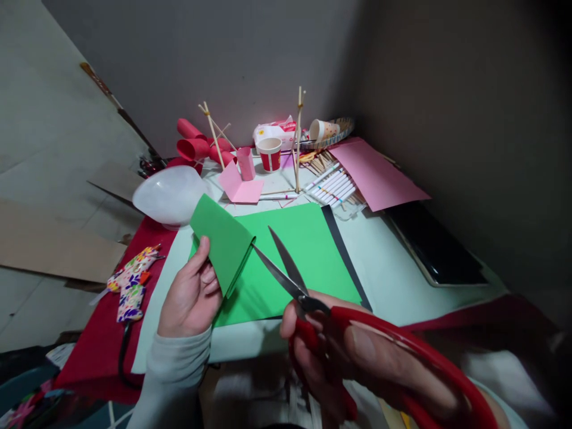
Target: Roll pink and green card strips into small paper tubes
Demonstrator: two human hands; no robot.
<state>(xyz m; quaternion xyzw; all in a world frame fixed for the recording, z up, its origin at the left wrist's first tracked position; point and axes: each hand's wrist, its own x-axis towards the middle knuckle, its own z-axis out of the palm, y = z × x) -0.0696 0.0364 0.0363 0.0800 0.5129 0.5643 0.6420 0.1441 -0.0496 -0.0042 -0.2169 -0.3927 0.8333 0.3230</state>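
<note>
My left hand [192,292] grips a folded green paper [223,241], thumb on its front face and fingers behind. The fold's layers show along its right edge. My right hand [357,351] is closed around red-handled scissors [290,277], whose blades stand apart. One blade tip is close to the upper right corner of the folded paper; whether it touches I cannot tell. Beneath them a larger green sheet [304,250] lies on the table, over a dark sheet [346,262] that shows along its right side.
Behind stand tied stick frames [298,140], a paper cup [270,156], folded pink paper [241,182] and white markers [333,186]. At right lie a pink sheet [379,173] and a black flat device [438,244]. A white bowl [172,193] and a patterned glue gun [134,280] are at left.
</note>
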